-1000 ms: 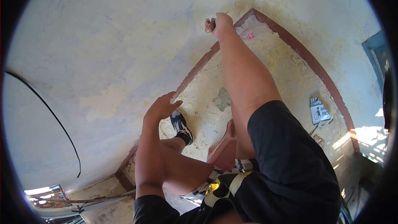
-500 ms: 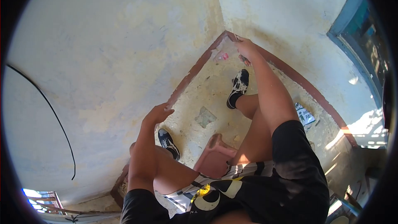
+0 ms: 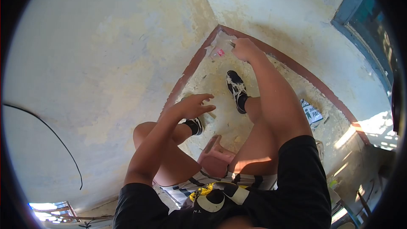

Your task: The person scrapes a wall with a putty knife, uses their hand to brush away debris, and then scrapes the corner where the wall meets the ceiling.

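My right hand [image 3: 246, 50] is stretched out toward the wall corner, low over the floor. Its fingers are closed, and a small dark tip of something pokes out by the thumb; the rest is hidden in the grip. Just left of it lies a crumpled clear plastic bag [image 3: 215, 44] with a pink label [image 3: 220, 53]. My left hand [image 3: 197, 105] hangs open above my left shoe [image 3: 195, 126], fingers spread and holding nothing. The reddish-brown baseboard band [image 3: 271, 55] runs along the foot of both walls.
A pink plastic stool [image 3: 216, 161] is between my legs. My right shoe [image 3: 235, 89] is planted on the stained floor. A printed packet [image 3: 311, 112] lies to the right, near the wall. A black cable [image 3: 51, 135] hangs on the left wall; a blue frame [image 3: 364, 38] is at right.
My left hand has moved right, away from the left wall, to over my shoe. My right hand has shifted slightly back from the baseboard and turned. My left foot has moved and the view has tilted.
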The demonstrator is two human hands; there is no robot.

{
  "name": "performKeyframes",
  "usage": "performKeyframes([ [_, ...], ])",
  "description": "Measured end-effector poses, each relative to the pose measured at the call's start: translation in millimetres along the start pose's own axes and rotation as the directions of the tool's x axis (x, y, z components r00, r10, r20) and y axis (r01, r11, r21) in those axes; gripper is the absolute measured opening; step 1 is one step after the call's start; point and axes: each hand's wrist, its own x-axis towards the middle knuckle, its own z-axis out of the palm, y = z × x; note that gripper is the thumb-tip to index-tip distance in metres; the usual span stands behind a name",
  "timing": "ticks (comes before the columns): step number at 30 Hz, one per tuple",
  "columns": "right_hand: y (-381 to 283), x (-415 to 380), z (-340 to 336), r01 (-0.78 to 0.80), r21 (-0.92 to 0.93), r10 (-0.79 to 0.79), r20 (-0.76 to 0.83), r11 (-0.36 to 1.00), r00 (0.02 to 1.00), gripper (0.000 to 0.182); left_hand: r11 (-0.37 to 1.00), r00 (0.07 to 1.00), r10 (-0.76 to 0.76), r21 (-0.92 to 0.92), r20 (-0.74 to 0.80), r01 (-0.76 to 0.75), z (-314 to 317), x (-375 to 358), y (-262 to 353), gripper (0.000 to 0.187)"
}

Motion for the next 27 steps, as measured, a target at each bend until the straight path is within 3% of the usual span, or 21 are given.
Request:
performKeyframes([
  [2, 3, 11, -10, 0.047, -0.04, -0.048, -0.026, 0.998, 0.999, 0.031, 0.997, 0.999, -0.014, 0.076, 0.041, 0.011, 3, 28, -1, 0.06],
  [4, -14, 18, -30, -0.277, 0.053, 0.258, 0.227, 0.96, 0.939, 0.027, 0.989, 0.996, -0.016, 0.146, 0.084, 0.003, 13, 45, -6, 0.063],
  [5, -15, 22, -32, -0.281, 0.045, 0.264, 0.228, 0.959, 0.937, 0.027, 0.99, 0.996, -0.009, 0.141, 0.086, -0.003, 17, 47, -6, 0.063],
  [7, -17, 28, -46, -0.342, 0.263, 0.322, 0.115, 0.902, 0.94, 0.026, 0.998, 0.998, 0.056, -0.006, 0.03, -0.056, 23, 51, -2, 0.061],
  [9, -19, 26, -51, -0.317, 0.261, 0.31, 0.067, 0.912, 0.948, 0.029, 0.997, 0.998, 0.055, 0.055, -0.04, -0.052, 52, 59, -22, 0.057],
  [10, -22, 23, -51, -0.305, 0.267, 0.306, 0.039, 0.914, 0.951, 0.032, 0.991, 0.998, -0.052, 0.124, 0.041, 0.047, 69, 61, -30, 0.057],
  [12, -29, 8, -48, -0.294, 0.222, 0.294, 0.033, 0.93, 0.955, 0.033, 0.968, 0.965, -0.198, 0.191, 0.173, 0.164, 125, 64, -60, 0.061],
  [13, -32, 1, -47, -0.292, 0.167, 0.289, 0.044, 0.942, 0.956, 0.033, 0.975, 0.902, -0.201, 0.168, 0.381, 0.147, 153, 65, -75, 0.067],
  [15, -37, -6, -43, -0.314, 0.127, 0.308, 0.071, 0.941, 0.949, 0.033, 0.976, 0.878, -0.22, 0.097, 0.424, 0.197, 329, 129, -181, 0.061],
  [16, -42, -12, -43, -0.334, 0.11, 0.325, 0.09, 0.936, 0.941, 0.033, 0.978, 0.875, -0.209, 0.079, 0.437, 0.194, 293, 76, -127, 0.061],
  [17, -44, -16, -42, -0.346, 0.1, 0.336, 0.104, 0.933, 0.936, 0.033, 0.92, 0.82, -0.391, 0.159, 0.418, 0.358, 232, 38, -59, 0.069],
  [18, -55, -23, -43, -0.332, 0.139, 0.319, 0.107, 0.933, 0.942, 0.033, 0.829, 0.734, -0.559, 0.237, 0.386, 0.507, 211, 15, -35, 0.079],
  [20, -64, -22, -36, -0.324, 0.162, 0.311, 0.103, 0.932, 0.945, 0.033, 0.82, 0.739, -0.571, 0.207, 0.358, 0.533, 210, 16, -39, 0.08],
  [22, -65, -9, -26, -0.172, -0.028, 0.174, 0.127, 0.985, 0.977, 0.033, 0.808, 0.743, -0.588, 0.184, 0.318, 0.56, 227, 30, -75, 0.082],
  [24, -63, 14, -16, -0.127, -0.013, 0.128, 0.117, 0.992, 0.985, 0.033, 0.886, 0.888, -0.443, -0.087, 0.127, 0.455, 292, 56, -152, 0.075],
  [27, -58, 40, 6, -0.086, 0.037, 0.08, 0.133, 0.996, 0.988, 0.038, 0.841, 0.851, -0.433, -0.205, 0.297, 0.5, 294, 56, -165, 0.074],
])
